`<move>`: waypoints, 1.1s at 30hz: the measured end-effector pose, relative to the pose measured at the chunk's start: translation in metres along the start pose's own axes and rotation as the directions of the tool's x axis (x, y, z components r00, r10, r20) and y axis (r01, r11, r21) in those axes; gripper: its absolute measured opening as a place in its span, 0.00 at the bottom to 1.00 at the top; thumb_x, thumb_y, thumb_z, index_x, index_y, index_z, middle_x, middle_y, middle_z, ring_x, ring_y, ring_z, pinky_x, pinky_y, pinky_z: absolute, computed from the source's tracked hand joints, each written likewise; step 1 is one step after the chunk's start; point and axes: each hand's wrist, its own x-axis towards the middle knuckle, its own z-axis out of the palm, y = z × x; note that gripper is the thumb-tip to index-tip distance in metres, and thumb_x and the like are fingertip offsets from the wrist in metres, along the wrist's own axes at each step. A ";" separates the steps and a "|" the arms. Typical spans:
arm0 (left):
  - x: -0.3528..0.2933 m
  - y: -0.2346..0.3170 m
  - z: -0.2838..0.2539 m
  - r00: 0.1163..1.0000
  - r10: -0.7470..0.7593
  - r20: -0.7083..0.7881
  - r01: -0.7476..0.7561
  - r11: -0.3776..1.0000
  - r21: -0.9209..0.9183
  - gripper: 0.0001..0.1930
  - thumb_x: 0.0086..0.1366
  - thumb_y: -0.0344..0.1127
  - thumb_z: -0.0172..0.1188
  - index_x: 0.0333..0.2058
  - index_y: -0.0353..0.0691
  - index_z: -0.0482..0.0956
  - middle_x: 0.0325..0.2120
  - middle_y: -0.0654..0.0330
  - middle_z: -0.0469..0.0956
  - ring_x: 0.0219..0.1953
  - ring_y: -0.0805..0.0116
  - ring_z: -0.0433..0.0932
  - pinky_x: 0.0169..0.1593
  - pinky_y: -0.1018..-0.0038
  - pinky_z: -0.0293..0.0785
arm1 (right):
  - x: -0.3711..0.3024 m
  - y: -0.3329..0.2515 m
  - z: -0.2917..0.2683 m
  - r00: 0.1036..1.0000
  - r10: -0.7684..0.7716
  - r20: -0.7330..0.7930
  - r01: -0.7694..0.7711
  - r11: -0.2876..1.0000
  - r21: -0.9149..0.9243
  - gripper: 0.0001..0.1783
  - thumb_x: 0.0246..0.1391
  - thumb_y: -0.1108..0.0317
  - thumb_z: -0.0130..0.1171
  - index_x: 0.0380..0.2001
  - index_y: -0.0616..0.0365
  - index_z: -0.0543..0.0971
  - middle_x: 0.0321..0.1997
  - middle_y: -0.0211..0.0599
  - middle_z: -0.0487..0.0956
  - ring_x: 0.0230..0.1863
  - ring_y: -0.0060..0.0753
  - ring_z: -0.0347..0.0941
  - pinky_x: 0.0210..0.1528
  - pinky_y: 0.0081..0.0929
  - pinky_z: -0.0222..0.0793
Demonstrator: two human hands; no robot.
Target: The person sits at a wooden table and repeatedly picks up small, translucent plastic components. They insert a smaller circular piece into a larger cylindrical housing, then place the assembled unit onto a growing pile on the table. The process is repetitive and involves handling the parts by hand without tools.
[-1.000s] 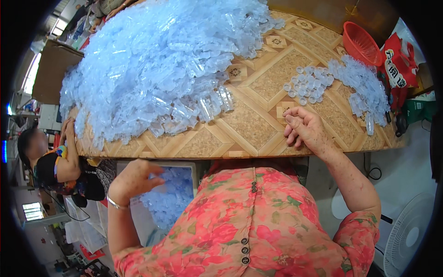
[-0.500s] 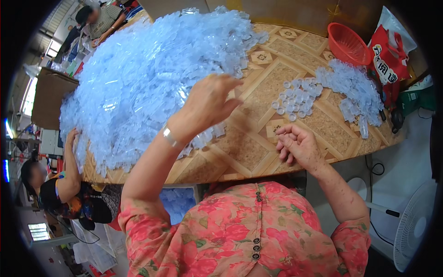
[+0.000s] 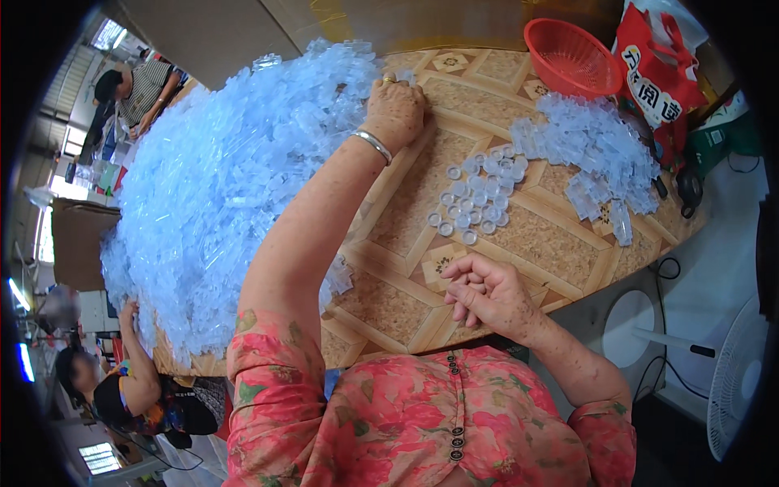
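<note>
- Open lane: bare counter between the plastic heap and the round pieces.
- In the way: left hand at its far end, cardboard behind.

My blouse bore red flowers on peach, plastic heap looked pale blue, tabletop was tan, diamond-patterned, basket was red

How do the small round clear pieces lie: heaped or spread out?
Spread out: the small round clear pieces lie mostly side by side, and the table shows between some.
</note>
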 end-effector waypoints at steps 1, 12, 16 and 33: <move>-0.001 0.003 -0.004 1.000 0.014 0.015 -0.014 1.000 -0.025 0.17 0.62 0.42 0.60 0.48 0.45 0.81 0.43 0.54 0.82 0.54 0.54 0.75 0.57 0.57 0.68 | 0.000 -0.002 -0.001 1.000 -0.004 -0.001 0.004 1.000 -0.006 0.13 0.66 0.66 0.59 0.49 0.60 0.75 0.33 0.29 0.79 0.29 0.14 0.78 0.26 0.14 0.74; -0.146 0.039 -0.075 0.988 0.049 0.144 -0.002 0.950 -0.313 0.21 0.60 0.35 0.63 0.53 0.41 0.79 0.33 0.47 0.83 0.40 0.46 0.82 0.45 0.57 0.78 | 0.000 0.003 0.002 0.999 -0.024 -0.048 0.022 0.999 -0.046 0.09 0.67 0.68 0.57 0.47 0.59 0.76 0.32 0.27 0.79 0.27 0.12 0.76 0.26 0.14 0.74; -0.194 0.028 -0.097 0.993 -0.011 0.122 0.065 0.893 -0.445 0.25 0.58 0.29 0.65 0.56 0.38 0.76 0.41 0.48 0.83 0.45 0.46 0.81 0.48 0.57 0.77 | -0.002 0.005 0.003 0.996 -0.042 -0.080 0.038 0.998 -0.058 0.09 0.68 0.70 0.56 0.48 0.58 0.77 0.33 0.29 0.79 0.27 0.11 0.76 0.26 0.12 0.74; -0.211 0.026 -0.050 0.997 -0.063 0.035 0.072 0.834 -0.547 0.25 0.54 0.37 0.72 0.50 0.35 0.78 0.43 0.50 0.82 0.42 0.52 0.82 0.44 0.63 0.79 | -0.003 0.011 0.011 0.982 -0.115 -0.148 0.091 0.983 -0.159 0.10 0.68 0.69 0.56 0.49 0.59 0.77 0.33 0.30 0.80 0.27 0.12 0.76 0.26 0.11 0.72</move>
